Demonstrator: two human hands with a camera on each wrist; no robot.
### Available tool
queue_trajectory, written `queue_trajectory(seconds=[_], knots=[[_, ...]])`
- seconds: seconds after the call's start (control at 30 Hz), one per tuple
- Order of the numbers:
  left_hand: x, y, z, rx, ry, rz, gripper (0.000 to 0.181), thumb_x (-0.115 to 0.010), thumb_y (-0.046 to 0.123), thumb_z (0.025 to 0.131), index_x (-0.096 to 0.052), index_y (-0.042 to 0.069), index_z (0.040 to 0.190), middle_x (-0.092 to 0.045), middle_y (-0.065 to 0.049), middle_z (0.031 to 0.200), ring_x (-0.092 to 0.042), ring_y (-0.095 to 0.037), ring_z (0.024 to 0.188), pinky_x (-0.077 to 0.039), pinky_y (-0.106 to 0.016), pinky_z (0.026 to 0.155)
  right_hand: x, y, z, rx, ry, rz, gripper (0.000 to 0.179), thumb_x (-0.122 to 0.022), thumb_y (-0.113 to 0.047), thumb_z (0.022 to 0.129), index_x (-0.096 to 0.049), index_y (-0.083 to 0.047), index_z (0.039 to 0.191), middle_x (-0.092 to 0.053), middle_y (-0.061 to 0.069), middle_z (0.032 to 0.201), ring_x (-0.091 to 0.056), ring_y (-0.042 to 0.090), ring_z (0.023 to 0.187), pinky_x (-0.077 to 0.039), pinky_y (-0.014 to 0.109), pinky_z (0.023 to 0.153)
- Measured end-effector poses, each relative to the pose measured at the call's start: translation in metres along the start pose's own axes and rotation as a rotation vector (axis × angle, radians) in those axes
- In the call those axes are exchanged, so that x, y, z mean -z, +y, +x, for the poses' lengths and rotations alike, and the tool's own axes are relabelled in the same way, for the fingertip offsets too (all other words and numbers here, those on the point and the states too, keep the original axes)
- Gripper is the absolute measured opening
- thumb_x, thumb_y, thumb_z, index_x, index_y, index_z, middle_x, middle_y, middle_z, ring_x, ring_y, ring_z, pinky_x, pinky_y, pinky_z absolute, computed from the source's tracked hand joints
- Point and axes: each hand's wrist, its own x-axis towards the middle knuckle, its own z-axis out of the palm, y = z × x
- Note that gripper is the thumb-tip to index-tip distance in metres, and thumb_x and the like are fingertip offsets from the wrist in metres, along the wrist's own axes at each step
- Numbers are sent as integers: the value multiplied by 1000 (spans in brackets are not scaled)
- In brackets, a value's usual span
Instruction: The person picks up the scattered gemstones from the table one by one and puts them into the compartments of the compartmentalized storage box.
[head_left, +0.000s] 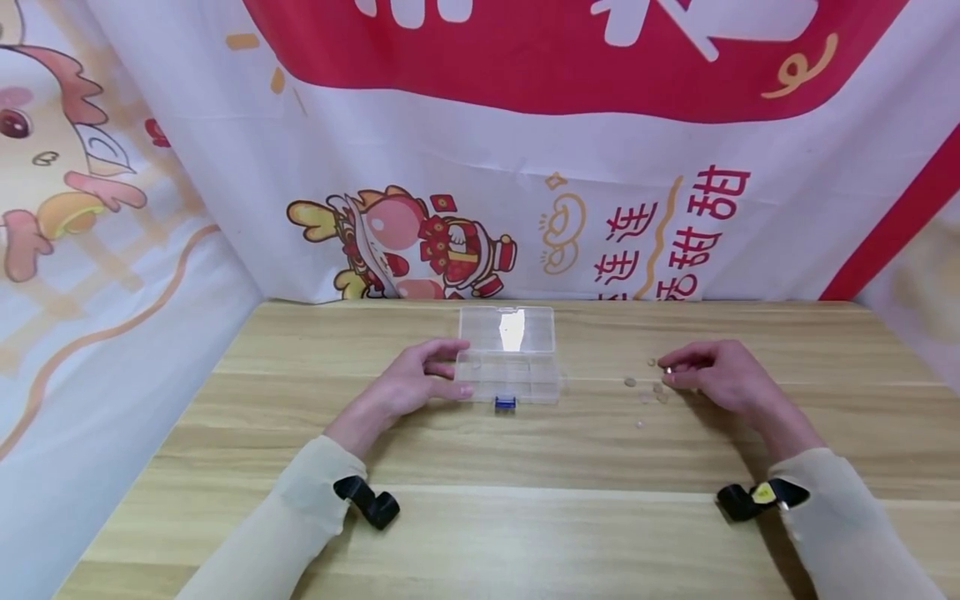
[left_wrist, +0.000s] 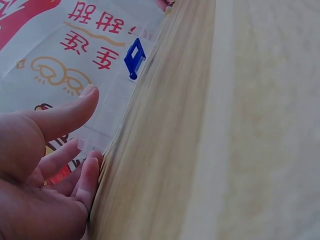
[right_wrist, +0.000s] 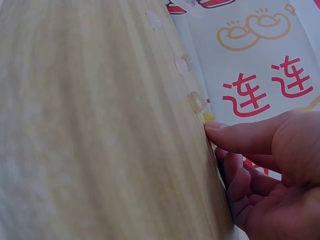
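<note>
A clear plastic compartment box [head_left: 506, 379] lies on the table with its lid [head_left: 487, 329] raised back and a blue latch [head_left: 505, 402] at the front. My left hand [head_left: 420, 379] holds the box's left end, thumb near the front corner and fingers by the hinge side. In the left wrist view, fingertips [left_wrist: 91, 167] meet the box's corner close to the tabletop. To the right, my right hand [head_left: 712, 373] pinches a small shiny piece [head_left: 668, 370] between thumb and forefinger. Several small clear beads lie by it, among them a brownish bead [head_left: 630, 382].
The wooden table [head_left: 525, 542] runs back to a printed cloth [head_left: 420, 150] with red and white designs. One pale bead [head_left: 640, 424] lies nearer the front than the others. Black straps with small cameras sit on both sleeves.
</note>
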Motion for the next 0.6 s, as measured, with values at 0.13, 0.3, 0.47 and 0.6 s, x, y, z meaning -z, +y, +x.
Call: queue_trajectory(seconds=[0.13,0.3,0.47,0.6], knots=[[-1,0,-1,5,13,7,72,-91,21,84,-59,28,148,-60,-1,149,-55,-27,128,-48,-43,108,-1,0,2,-6,4,7,34,-77,-26,98,-76,-10,128,-71,9,111,-57,23,99,-47,28,76],[-4,0,-1,3,22,37,68,-90,23,86,-60,29,147,-62,0,146,-55,-26,125,-47,-41,104,-2,0,1,-14,3,19,34,-77,-25,98,-75,-9,128,-70,8,109,-57,23,99,-47,28,77],[-8,2,-1,-5,31,50,67,-90,26,86,-61,29,146,-63,1,145,-54,-26,124,-47,-40,103,-1,0,0,-9,4,31,34,-78,-25,98,-75,-7,126,-70,7,107,-56,21,97,-46,26,75],[-9,4,-1,-2,30,42,70,-91,27,85,-60,31,148,-61,3,147,-53,-25,126,-46,-42,106,0,-1,0,-3,8,31,32,-77,-24,98,-76,-7,125,-70,8,107,-57,22,97,-47,26,75]])
